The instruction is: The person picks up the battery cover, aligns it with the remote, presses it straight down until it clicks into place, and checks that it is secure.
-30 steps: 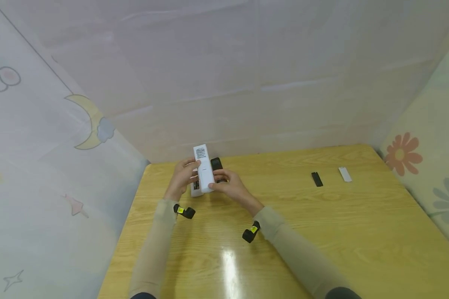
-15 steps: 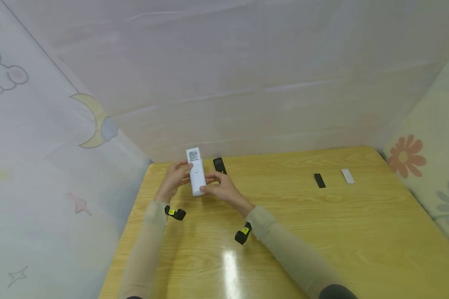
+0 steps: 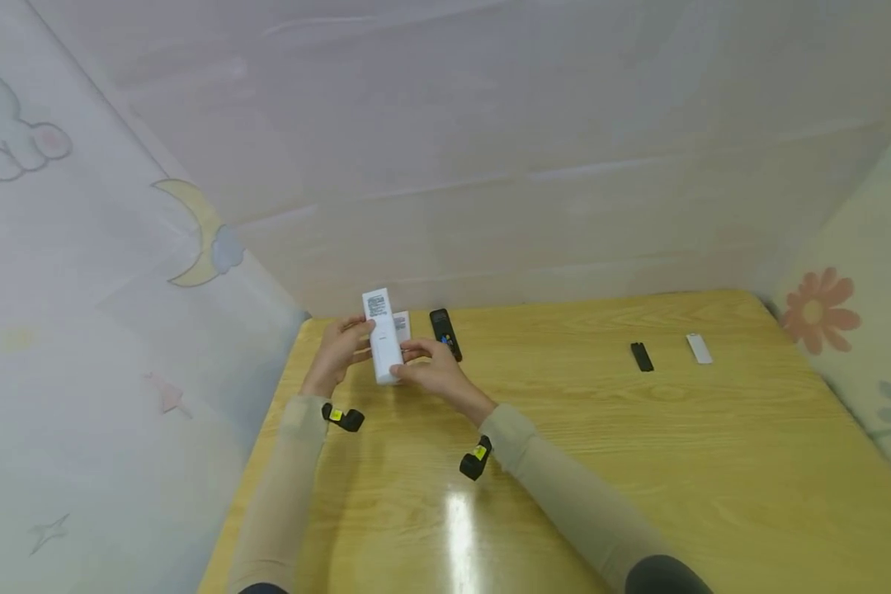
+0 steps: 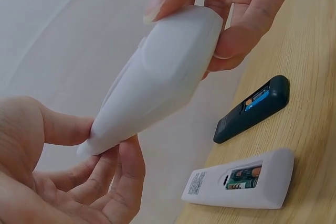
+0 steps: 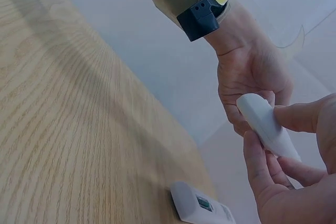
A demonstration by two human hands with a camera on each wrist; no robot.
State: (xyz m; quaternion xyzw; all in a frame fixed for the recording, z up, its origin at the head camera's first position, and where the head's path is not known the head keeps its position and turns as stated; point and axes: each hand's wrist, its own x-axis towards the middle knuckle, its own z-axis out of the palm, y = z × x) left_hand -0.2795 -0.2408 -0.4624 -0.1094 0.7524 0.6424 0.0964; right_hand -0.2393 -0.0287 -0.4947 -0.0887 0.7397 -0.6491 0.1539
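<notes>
A white remote control (image 3: 383, 338) is held up above the table, its labelled back facing the head camera and its battery cover on. My left hand (image 3: 336, 353) pinches its far, labelled end between thumb and fingers. At the near end my right hand (image 3: 438, 371) grips it, thumb on the back and fingers underneath. Below it a second white remote (image 4: 270, 182) lies back up on the table, batteries showing in its uncovered compartment. Beside that lies a black remote (image 4: 233, 124), its compartment uncovered too and a blue battery in it.
Toward the right of the wooden table (image 3: 564, 445) lie a small black battery cover (image 3: 642, 356) and a small white battery cover (image 3: 700, 349), side by side. A fabric wall (image 3: 490, 206) rises along the table's back edge.
Both hands have carried the held remote a little to the left. The white remote on the table, mostly covered half a second ago, shows its labelled end again. The covers lie still.
</notes>
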